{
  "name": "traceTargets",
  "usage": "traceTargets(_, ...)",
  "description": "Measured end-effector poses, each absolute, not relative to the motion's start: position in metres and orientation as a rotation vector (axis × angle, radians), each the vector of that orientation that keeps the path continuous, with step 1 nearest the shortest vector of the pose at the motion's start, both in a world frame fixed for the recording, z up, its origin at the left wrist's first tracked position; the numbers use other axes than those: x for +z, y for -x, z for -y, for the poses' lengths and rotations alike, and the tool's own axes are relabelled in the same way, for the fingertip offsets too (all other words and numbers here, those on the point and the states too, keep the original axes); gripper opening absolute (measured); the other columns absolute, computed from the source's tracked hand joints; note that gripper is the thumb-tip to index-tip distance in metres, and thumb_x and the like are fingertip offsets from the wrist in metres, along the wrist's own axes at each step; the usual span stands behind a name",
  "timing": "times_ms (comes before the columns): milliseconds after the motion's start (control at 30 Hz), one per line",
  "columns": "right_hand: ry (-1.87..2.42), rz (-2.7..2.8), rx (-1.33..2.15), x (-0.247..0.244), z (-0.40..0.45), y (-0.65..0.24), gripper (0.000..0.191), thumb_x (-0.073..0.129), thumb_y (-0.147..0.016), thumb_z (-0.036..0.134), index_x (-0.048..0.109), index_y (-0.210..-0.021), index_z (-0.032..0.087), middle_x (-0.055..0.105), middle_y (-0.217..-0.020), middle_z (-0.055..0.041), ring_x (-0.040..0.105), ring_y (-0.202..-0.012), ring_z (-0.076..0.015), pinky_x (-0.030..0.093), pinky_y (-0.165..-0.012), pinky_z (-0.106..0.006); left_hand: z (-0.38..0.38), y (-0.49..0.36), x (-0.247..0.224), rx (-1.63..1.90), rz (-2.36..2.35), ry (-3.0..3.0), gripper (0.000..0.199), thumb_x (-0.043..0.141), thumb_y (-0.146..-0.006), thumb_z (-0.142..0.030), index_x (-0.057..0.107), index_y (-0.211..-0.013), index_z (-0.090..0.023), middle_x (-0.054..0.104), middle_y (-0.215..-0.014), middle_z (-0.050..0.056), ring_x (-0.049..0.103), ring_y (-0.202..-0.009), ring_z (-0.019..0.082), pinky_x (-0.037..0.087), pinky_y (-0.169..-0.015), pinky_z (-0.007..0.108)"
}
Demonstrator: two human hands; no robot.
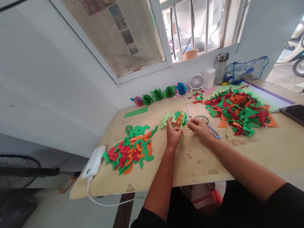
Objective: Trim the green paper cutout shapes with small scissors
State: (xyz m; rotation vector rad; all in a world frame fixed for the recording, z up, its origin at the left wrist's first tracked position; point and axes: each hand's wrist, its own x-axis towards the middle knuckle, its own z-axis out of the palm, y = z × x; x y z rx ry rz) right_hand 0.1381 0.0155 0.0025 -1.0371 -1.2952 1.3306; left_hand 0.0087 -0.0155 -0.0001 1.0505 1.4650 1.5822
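Observation:
My left hand is closed on a light green paper piece, part of which hangs between my hands. My right hand is just to its right, with thumb and index finger pinched together; whatever is between them is too small to make out. Right behind my hands lie pale green cut papers and an orange cutout on darker green paper. A roll of tape and a blue-grey cutter rest beside my right hand.
Cut shapes in green, red and orange are heaped at left, near a white power bank. A larger scrap pile lies at right. Along the wall stand paper figures, a small fan and a glass bottle.

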Motion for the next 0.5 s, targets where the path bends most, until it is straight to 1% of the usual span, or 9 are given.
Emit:
traceTargets(67, 1.051, 1.300, 1.350, 0.001, -0.015, -0.138, 0.029, 0.064, -0.064, 0.046, 0.054, -0.067, 0.018, 0.055, -0.058, 0.0018, 0.047, -0.052, -0.0103, 0.037, -0.049, -0.024, 0.020, -0.009, 0.004, 1.631, -1.435, -1.085, 0.072, 0.062, -0.055, 0.000, 0.048, -0.121, -0.027, 0.051, -0.102, 0.002, 0.048, -0.057, 0.005, 0.042, -0.057, 0.019)
traceTargets(167, 1.046, 1.294, 1.342, -0.001, -0.013, -0.136, 0.030, 0.065, -0.064, 0.044, 0.055, -0.075, 0.018, 0.055, -0.061, 0.0021, 0.050, -0.055, -0.0114, 0.038, -0.050, -0.024, 0.027, -0.015, 0.011, 1.691, -1.427, -1.212, 0.072, 0.061, -0.060, -0.001, 0.046, -0.125, -0.030, 0.051, -0.108, 0.004, 0.050, -0.061, 0.006, 0.044, -0.062, 0.020)
traceTargets(300, 1.040, 1.262, 1.335, -0.001, -0.011, -0.135, 0.033, 0.066, -0.066, 0.043, 0.054, -0.085, 0.018, 0.058, -0.068, 0.0012, 0.054, -0.060, -0.0124, 0.041, -0.052, -0.024, 0.030, -0.020, 0.012, 1.715, -1.398, -1.294, 0.067, 0.058, -0.064, -0.002, 0.048, -0.125, -0.030, 0.052, -0.109, 0.005, 0.051, -0.063, 0.007, 0.045, -0.066, 0.021)
traceTargets(400, 1.069, 1.249, 1.331, 0.001, -0.012, -0.136, 0.032, 0.065, -0.067, 0.042, 0.054, -0.087, 0.018, 0.058, -0.069, 0.0012, 0.055, -0.061, -0.0124, 0.041, -0.052, -0.024, 0.029, -0.016, 0.008, 1.651, -1.360, -1.286, 0.066, 0.059, -0.063, -0.002, 0.051, -0.123, -0.029, 0.053, -0.111, 0.005, 0.051, -0.064, 0.008, 0.045, -0.066, 0.022)
traceTargets(500, 1.101, 1.231, 1.325, 0.002, -0.014, -0.137, 0.031, 0.064, -0.067, 0.039, 0.054, -0.088, 0.018, 0.059, -0.070, 0.0009, 0.055, -0.062, -0.0122, 0.042, -0.054, -0.024, 0.030, -0.008, 0.005, 1.477, -1.348, -1.364, 0.067, 0.061, -0.063, -0.005, 0.050, -0.123, -0.030, 0.054, -0.114, 0.005, 0.054, -0.067, 0.010, 0.047, -0.067, 0.023)
